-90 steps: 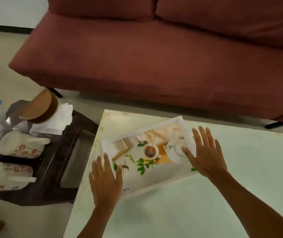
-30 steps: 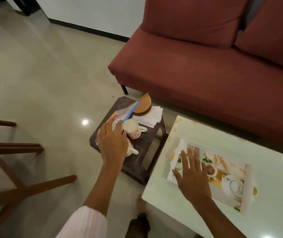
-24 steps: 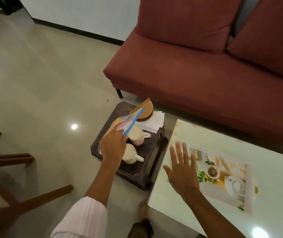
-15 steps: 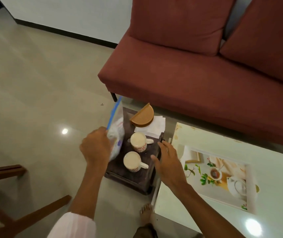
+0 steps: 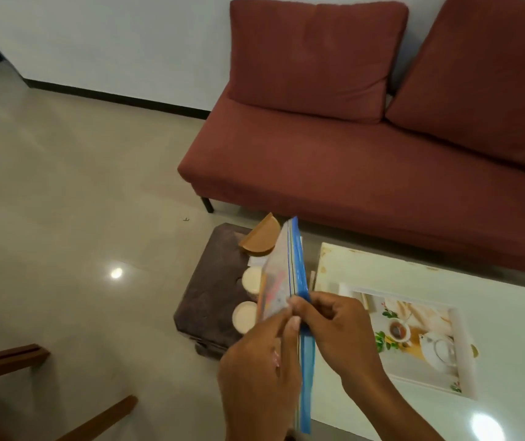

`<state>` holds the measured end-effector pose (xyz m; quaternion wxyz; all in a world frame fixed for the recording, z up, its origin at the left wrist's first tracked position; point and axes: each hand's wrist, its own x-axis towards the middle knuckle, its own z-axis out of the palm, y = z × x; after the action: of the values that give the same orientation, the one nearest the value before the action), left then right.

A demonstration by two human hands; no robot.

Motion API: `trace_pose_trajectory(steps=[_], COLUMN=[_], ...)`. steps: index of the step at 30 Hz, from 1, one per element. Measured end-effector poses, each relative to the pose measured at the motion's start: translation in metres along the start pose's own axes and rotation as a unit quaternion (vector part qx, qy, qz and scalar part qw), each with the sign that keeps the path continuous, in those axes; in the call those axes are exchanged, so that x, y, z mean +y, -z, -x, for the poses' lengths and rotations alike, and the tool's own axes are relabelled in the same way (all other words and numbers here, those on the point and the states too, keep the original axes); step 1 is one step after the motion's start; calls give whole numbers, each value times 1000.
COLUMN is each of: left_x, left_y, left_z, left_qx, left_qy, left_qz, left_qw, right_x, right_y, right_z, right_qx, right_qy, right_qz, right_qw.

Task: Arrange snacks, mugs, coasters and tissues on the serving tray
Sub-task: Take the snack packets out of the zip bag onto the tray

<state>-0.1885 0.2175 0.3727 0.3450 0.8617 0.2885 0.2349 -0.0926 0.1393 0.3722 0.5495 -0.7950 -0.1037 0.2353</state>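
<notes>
A clear snack bag (image 5: pixel 281 275) with a blue zip strip stands edge-on at centre frame. Two cream mugs (image 5: pixel 248 299) sit open-end up at lower centre. The picture-printed tray (image 5: pixel 414 338) lies flat, lower right.

No words, brands or numbers can be read anywhere. The bag (image 5: pixel 278 281) shows coloured print through its clear side, too blurred to tell as letters. The tray (image 5: pixel 414 338) on the desk (image 5: pixel 515 361) bears only a picture of a teapot, cup and leaves, with no legible lettering.
</notes>
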Motion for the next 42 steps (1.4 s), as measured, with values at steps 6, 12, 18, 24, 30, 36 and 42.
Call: trace_pose_trajectory(steps=[6,12,18,24,30,36,42], left_x=[20,51,91,138,171,164,130], left_y=[-50,-91,-125,-161,-190,-195,-163], left_z=[25,62,93,123,143,143,118], left_qx=[-124,-161,-162,-112,-73,-98,-69], left_qy=[188,259,298,365,492,547,587], left_qz=[199,226,243,269,362,502,598], left_qw=[954,925,909,884,788,662,541], right_x=[44,75,106,121,134,146,151], right_y=[55,108,162,200,241,277,310], right_z=[37,69,93,109,115,111,109], right_qx=[-2,3,21,75,68,81,119], right_qy=[-61,-65,-149,-204,-251,-284,-296], right_qz=[3,6,-82,-124,-216,-386,-591], right_qw=[998,998,985,968,941,874,741])
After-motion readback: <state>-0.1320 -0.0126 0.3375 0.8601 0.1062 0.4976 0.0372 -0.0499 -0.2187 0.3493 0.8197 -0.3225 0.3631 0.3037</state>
